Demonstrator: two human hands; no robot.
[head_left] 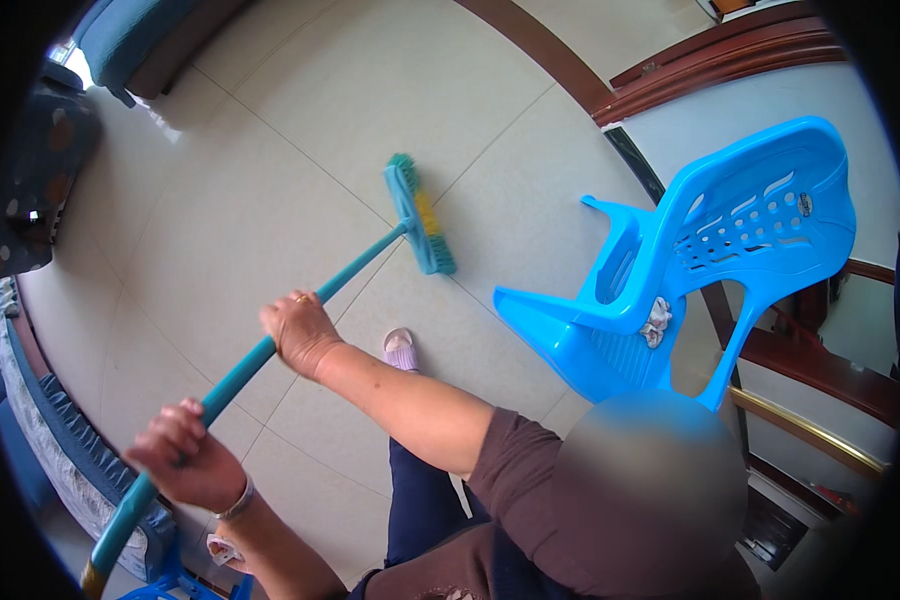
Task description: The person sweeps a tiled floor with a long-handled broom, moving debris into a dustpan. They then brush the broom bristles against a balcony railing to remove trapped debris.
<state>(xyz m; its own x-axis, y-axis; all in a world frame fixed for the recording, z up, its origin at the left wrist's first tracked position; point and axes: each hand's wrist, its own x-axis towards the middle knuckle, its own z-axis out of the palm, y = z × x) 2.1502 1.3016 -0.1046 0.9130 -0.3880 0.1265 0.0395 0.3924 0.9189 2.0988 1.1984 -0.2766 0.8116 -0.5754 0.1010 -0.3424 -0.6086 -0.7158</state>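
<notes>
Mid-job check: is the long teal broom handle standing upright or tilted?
Tilted: the long teal broom handle slants from the left hand, through the right hand, down to the green-bristled broom head ahead.

You work under one view, the left of the two fisheyes worn side by side on your head. It looks steeply down past your brown shirt (515,470) at the tiled floor (280,190). Your right forearm (410,398) and left forearm (282,550) sit close to the lens; your teal push broom (242,372) stretches away from it. The wide field reaches a blue plastic armchair (542,325) on your right, and straight edges bow toward its dark, round rim.
</notes>
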